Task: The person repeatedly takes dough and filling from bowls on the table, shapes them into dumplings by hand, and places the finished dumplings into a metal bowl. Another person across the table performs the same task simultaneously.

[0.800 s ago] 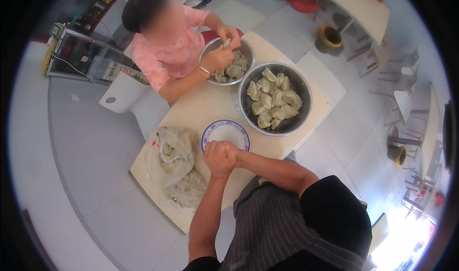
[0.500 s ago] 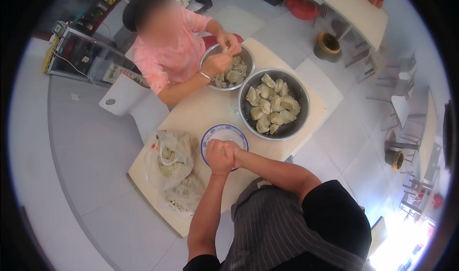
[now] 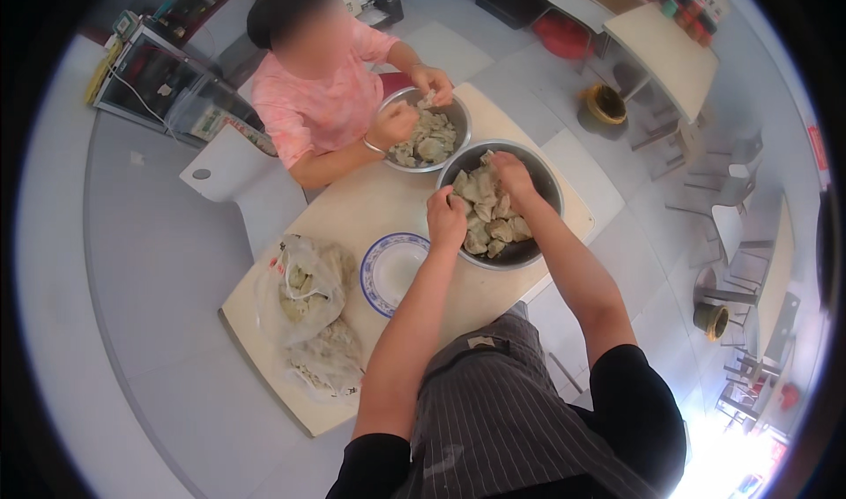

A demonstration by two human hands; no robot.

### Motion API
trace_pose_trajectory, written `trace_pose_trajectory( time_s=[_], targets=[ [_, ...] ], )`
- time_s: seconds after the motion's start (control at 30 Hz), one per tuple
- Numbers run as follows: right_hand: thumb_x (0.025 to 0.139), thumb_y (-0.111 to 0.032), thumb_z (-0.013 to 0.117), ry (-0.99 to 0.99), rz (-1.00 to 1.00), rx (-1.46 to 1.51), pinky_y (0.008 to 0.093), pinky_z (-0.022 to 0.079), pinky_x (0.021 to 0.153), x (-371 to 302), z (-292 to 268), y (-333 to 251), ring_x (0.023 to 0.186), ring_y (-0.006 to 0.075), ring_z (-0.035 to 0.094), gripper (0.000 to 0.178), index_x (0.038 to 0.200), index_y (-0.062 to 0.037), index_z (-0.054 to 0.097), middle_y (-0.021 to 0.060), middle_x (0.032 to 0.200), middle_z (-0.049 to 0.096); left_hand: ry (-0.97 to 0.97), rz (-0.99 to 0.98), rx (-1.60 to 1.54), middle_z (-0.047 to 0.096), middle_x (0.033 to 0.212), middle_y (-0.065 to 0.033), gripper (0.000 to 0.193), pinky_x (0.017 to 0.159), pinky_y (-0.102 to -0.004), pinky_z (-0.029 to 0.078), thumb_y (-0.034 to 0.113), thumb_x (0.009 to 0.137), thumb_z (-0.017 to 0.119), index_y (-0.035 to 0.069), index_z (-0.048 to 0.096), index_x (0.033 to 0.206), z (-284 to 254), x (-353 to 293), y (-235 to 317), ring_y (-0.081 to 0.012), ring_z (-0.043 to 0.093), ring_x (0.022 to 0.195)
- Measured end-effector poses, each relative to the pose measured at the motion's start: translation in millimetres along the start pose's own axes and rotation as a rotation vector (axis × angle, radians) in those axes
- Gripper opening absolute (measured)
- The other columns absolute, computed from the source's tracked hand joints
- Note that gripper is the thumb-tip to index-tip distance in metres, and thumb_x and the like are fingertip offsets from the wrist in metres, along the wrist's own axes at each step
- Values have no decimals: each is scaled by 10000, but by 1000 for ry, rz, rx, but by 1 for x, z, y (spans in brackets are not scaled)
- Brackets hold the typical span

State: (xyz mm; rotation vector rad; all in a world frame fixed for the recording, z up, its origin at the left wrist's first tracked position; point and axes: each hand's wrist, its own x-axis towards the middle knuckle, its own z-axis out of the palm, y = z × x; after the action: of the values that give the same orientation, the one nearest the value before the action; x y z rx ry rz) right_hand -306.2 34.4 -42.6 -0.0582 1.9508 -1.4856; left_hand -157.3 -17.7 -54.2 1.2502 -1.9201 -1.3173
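My right hand (image 3: 513, 180) reaches into a large steel bowl (image 3: 548, 245), its fingers closing on a crumpled pale green clump (image 3: 486, 159) near the far side. Curled at the bowl's left rim is my left hand (image 3: 448, 221); whatever its fingers enclose is hidden. Several similar clumps (image 3: 499, 229) fill the bowl, wrinkled like squeezed leaves, though their exact kind is unclear. To the left of the bowl stands a white dish with a blue patterned rim (image 3: 367, 274), holding what looks like pale liquid. My left forearm passes over its right edge.
Across the table (image 3: 388, 206), a person in a pink shirt (image 3: 317, 103) works with both hands over a second steel bowl (image 3: 465, 127) of pale green pieces. Clear plastic bags (image 3: 322, 296) with green contents lie at the left. A white chair (image 3: 233, 182) stands beyond.
My hands were pressed together above the blue-rimmed dish. They have parted and moved right and away from me, to the large bowl. The other person's hands have moved apart.
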Motion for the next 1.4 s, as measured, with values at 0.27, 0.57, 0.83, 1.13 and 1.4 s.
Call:
trace_pose_trajectory(
  time_s=[0.27, 0.57, 0.83, 1.13, 1.4],
  targets=[
    [737, -119, 591, 20, -400, -590, 351, 446, 931, 6, -33, 58, 1067, 292, 596, 381, 1111, -77, 651, 172, 1132, 622, 44, -78, -124, 644, 873, -126, 148, 748, -365, 491, -17, 825, 509, 36, 637, 877, -142, -51, -22, -288, 625, 780],
    [739, -39, 580, 85, -536, -563, 343, 453, 891, -33, -23, 53, 1000, 284, 615, 273, 998, -39, 664, 150, 1037, 644, 383, -149, 744, 634, 867, -146, 184, 741, -403, 492, -25, 716, 561, 71, 664, 834, -326, -47, -180, -307, 624, 815],
    [763, 30, 534, 79, -412, -444, 264, 457, 814, -74, -39, 64, 872, 150, 616, 220, 950, 2, 648, 75, 903, 670, -255, -237, 919, 444, 1344, -180, 755, 1021, -459, 376, 347, 655, 769, 94, 477, 1304, -335, -44, -186, -379, 364, 1289],
    [746, 51, 546, -83, -378, -180, 246, 453, 773, -102, -37, 77, 836, 142, 588, 190, 915, 5, 621, 56, 892, 631, -339, -483, 817, 270, 1444, -251, 1022, 1058, -499, 315, 446, 606, 793, 114, 288, 1430, -340, -53, -162, -414, 241, 1351],
    [831, 19, 520, -89, -280, -97, 235, 474, 695, -122, -34, 77, 805, 126, 588, 128, 915, -8, 613, 55, 879, 635, -235, -162, 1017, 477, 1213, -191, 565, 962, -512, 354, 351, 618, 748, 129, 601, 1116, -359, -75, -175, -404, 324, 1160]
  ],
)
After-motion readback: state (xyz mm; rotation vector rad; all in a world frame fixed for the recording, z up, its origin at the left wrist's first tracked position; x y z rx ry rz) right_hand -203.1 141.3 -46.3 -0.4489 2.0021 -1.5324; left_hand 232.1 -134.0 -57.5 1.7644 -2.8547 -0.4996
